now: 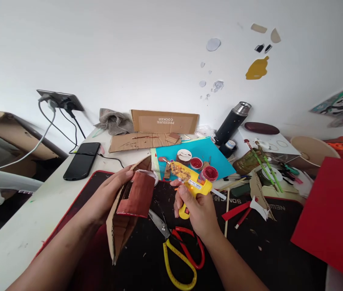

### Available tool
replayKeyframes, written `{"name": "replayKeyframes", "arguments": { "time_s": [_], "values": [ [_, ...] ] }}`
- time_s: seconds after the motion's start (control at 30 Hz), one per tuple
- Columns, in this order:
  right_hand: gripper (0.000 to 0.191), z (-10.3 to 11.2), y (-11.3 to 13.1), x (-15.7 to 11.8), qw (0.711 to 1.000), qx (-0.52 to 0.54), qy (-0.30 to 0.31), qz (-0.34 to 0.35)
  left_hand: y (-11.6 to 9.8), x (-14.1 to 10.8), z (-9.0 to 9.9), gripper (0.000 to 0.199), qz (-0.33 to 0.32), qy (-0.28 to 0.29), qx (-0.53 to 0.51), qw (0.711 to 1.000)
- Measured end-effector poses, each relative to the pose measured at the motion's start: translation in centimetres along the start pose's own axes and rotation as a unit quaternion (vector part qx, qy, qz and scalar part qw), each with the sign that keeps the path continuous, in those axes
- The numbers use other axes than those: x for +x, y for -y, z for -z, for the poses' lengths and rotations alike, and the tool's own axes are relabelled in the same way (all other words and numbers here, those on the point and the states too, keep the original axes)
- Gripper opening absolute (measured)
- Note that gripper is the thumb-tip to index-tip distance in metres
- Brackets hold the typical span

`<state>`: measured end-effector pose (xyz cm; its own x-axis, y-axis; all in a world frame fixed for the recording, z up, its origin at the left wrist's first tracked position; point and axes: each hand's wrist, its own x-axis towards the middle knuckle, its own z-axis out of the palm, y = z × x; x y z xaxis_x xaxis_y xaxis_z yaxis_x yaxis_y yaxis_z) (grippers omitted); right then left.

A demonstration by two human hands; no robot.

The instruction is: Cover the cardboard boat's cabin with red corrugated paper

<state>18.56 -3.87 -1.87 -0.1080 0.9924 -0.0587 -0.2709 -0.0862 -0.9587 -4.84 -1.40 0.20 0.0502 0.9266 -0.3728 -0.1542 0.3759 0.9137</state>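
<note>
My left hand (113, 192) is closed around a folded cardboard piece (118, 238), which stands tilted on edge. On its near face is a reddish-brown painted part (139, 196) with a curved surface. My right hand (198, 208) grips a yellow hot glue gun (194, 182) by its handle. Its nozzle points up and left, and a glue stick juts from the back; brown residue covers the front of its body. Between my hands, scissors (162, 226) with one yellow and one red handle lie partly open on the black mat (150, 266).
Paint jars (209, 173) stand on a blue sheet (222, 161) behind the glue gun. A phone (82, 161) with a cable lies at left. A black flask (232, 123), paintbrushes (265, 163) in a jar and red card (335, 214) are at right. Cardboard pieces (165, 121) lean against the wall.
</note>
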Motion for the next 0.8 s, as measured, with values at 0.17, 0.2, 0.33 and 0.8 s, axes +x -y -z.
{"name": "replayKeyframes", "arguments": {
  "time_s": [0.17,0.2,0.33,0.8],
  "values": [
    [0.065,-0.2,-0.2,-0.1,0.999,0.017,0.033,-0.018,0.3,-0.4,-0.8,0.062,0.023,0.026,0.006,0.999],
    [0.063,-0.3,-0.3,-0.1,0.999,0.019,0.039,-0.021,0.3,-0.5,-1.0,0.062,0.021,0.032,0.010,0.999],
    [0.065,-0.2,-0.5,-0.1,0.998,0.009,0.059,-0.024,0.3,-0.7,-1.8,0.060,0.008,0.054,0.017,0.998],
    [0.068,-0.2,-0.7,-0.1,0.993,0.060,0.082,-0.053,1.0,-0.5,-1.6,0.067,0.034,0.051,0.002,0.998]
  ]
}}
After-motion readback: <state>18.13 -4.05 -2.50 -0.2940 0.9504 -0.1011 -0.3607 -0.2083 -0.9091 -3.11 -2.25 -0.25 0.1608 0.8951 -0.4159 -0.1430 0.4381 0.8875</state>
